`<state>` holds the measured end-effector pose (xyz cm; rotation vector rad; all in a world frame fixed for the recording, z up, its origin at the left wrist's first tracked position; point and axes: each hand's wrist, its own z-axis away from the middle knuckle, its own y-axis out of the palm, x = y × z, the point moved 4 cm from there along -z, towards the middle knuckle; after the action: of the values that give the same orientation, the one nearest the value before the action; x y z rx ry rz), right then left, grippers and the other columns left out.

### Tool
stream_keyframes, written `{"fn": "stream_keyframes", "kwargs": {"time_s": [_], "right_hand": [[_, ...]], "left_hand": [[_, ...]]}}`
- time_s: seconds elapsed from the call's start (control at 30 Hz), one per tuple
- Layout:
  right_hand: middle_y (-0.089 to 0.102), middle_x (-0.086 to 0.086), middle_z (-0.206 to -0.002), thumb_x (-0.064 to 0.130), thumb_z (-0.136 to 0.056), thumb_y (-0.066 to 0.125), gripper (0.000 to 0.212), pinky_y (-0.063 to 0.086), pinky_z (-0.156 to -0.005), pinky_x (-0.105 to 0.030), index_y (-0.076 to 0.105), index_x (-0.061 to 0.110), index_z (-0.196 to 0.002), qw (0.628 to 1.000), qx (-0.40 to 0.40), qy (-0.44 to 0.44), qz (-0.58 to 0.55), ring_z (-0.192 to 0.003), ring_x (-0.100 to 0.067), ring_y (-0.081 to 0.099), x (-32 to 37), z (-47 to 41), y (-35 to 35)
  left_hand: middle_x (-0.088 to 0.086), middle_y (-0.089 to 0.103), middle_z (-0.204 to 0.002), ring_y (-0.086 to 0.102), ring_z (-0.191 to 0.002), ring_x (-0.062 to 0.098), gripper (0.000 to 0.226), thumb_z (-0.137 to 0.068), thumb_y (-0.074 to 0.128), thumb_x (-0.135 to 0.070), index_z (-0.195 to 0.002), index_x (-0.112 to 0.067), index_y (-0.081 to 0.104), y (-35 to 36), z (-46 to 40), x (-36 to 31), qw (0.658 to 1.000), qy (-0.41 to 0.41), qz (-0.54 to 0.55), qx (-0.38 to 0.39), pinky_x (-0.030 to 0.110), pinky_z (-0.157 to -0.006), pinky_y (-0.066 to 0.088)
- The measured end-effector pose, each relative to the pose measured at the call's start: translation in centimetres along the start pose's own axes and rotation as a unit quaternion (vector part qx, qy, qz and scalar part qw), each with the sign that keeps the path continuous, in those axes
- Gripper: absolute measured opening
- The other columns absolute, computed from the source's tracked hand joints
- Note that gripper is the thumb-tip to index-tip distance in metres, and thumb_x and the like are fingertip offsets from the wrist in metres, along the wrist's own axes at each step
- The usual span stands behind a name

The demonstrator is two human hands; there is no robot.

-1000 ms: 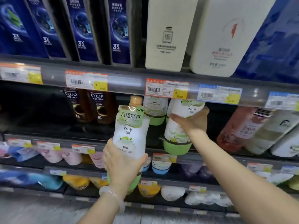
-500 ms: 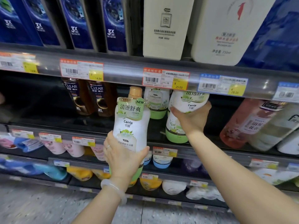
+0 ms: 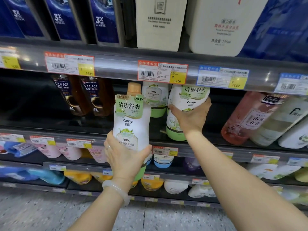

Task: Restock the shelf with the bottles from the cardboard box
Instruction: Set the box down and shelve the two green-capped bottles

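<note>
My left hand (image 3: 123, 157) grips a white and green Carrie bottle (image 3: 130, 124) with a tan cap, upright in front of the shelf edge. My right hand (image 3: 191, 117) is wrapped around a second Carrie bottle (image 3: 188, 99) that stands on the middle shelf (image 3: 50, 132), its top under the price rail. Behind and between them stands a third Carrie bottle (image 3: 155, 99) on the same shelf. The cardboard box is out of view.
Two dark Clear shampoo bottles (image 3: 81, 95) stand left on the middle shelf, with dark open room further left. A pink bottle (image 3: 246, 117) and pale bottles lean at right. Blue and cream bottles fill the upper shelf; small pouches fill the lower shelves.
My right hand has pushed its bottle further back onto the shelf and more upright. My left hand has raised its bottle slightly towards the shelf.
</note>
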<state>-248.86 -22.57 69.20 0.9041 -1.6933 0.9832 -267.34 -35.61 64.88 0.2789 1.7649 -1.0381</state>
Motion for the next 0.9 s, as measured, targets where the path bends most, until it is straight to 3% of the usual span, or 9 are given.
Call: {"fn": "stream_keyframes", "kwargs": {"time_s": [0.13,0.27,0.4,0.47,0.6,0.9], "right_hand": [[0.031,-0.006,-0.146,0.031,-0.049,0.091,0.123,0.03,-0.115,-0.041,0.017,0.012,-0.146,0.999,0.029,0.022,0.03,-0.137,-0.021,0.032,-0.7,-0.1,-0.3],[0.014,-0.009,-0.155,0.031,-0.05,0.091,0.133,0.023,-0.118,-0.045,0.005,0.016,-0.15,0.988,0.084,0.106,0.071,-0.145,-0.025,0.016,-3.5,1.2,-1.2],[0.031,-0.008,-0.147,0.04,-0.038,0.091,0.129,0.041,-0.107,-0.048,0.021,0.022,-0.144,0.979,0.111,0.127,0.116,-0.135,-0.028,0.036,-6.3,3.5,-1.5],[0.038,-0.01,-0.141,0.033,-0.041,0.091,0.121,0.046,-0.102,-0.048,0.026,0.017,-0.141,0.976,0.128,0.11,0.137,-0.13,-0.028,0.042,-6.7,4.1,-1.6],[0.033,-0.009,-0.142,0.021,-0.053,0.089,0.111,0.041,-0.107,-0.043,0.025,0.016,-0.143,0.975,0.147,0.085,0.147,-0.132,-0.028,0.037,-7.2,4.2,-2.5],[0.033,-0.009,-0.141,0.02,-0.054,0.089,0.109,0.042,-0.104,-0.036,0.026,0.016,-0.143,0.975,0.141,0.08,0.151,-0.131,-0.027,0.038,-7.0,4.3,-2.6]], "left_hand": [[0.014,0.038,-0.131,0.032,-0.126,0.029,0.113,-0.045,0.089,-0.037,-0.135,-0.007,0.027,0.3,-0.6,-0.2,1.0,-0.002,-0.004,-0.006,0.044,-0.106,0.032],[0.016,0.038,-0.131,0.033,-0.126,0.033,0.114,-0.045,0.089,-0.036,-0.135,-0.006,0.026,0.9,-1.0,-0.7,1.0,-0.012,-0.003,-0.01,0.044,-0.106,0.029],[0.015,0.04,-0.129,0.035,-0.126,0.034,0.115,-0.042,0.088,-0.04,-0.135,-0.008,0.028,1.6,-1.8,-1.6,1.0,-0.007,0.002,-0.016,0.046,-0.106,0.034],[0.014,0.043,-0.126,0.038,-0.124,0.033,0.11,-0.04,0.089,-0.039,-0.13,-0.009,0.034,1.9,-2.5,-2.3,1.0,0.008,0.019,-0.021,0.046,-0.104,0.037],[0.012,0.046,-0.126,0.041,-0.121,0.029,0.107,-0.039,0.091,-0.034,-0.128,-0.008,0.038,2.6,-4.5,-3.4,0.997,0.033,0.065,-0.031,0.043,-0.102,0.04],[0.012,0.042,-0.127,0.039,-0.118,0.024,0.109,-0.04,0.091,-0.032,-0.13,-0.007,0.035,6.5,-6.7,-5.1,0.991,0.059,0.11,-0.043,0.04,-0.104,0.037]]}}
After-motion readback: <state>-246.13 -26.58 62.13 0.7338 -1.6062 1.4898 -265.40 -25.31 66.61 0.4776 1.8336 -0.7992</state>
